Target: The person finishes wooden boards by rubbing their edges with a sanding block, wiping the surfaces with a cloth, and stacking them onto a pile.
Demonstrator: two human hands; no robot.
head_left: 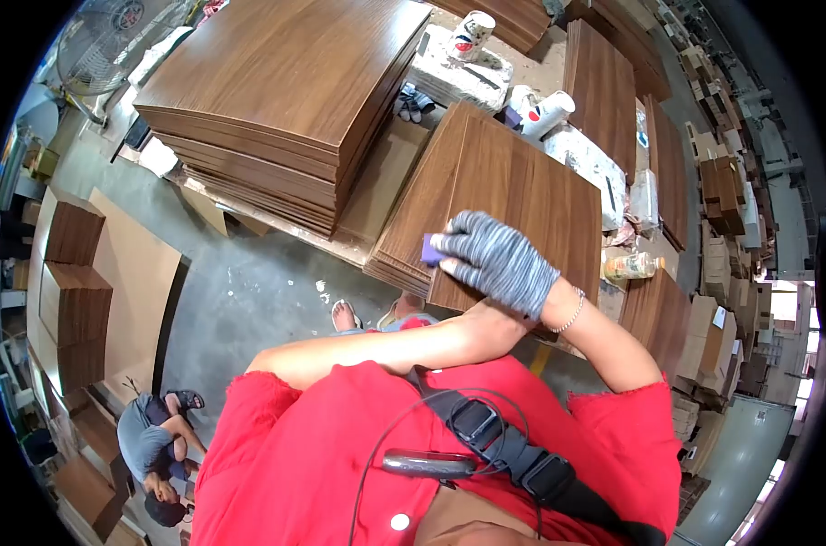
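1. The right hand (499, 259), in a striped grey glove with bare fingertips, pinched a small purple block (431, 250) between thumb and fingers, with the fingers bent and bunched close together, apparently for a firm hold on so small a thing
2. The block sat at the left edge of the top wood panel (531, 187), towards its near left corner, as if held there to bear on that edge
3. The left hand (506, 317) lay by the panel's near edge, largely covered by the right wrist; I could not tell how its fingers were set, though it may have been steadying the panel
4. The top panel lay askew over a lower stack (418, 205), which jutted out on its left, perhaps so that the worked edge could be reached
5. A taller stack (277, 73) stood to the left along the near edge of the table (351, 247), its panels piled flat, likely to save room
6. Two printed cups (472, 36) (549, 114) stood on or beside pale, stained blocks (468, 77) (588, 164) beyond the panel, seemingly within reach, with a bottle (631, 266) past its right edge
7. Another person (149, 437) crouched on the floor at the left, well apart from the table
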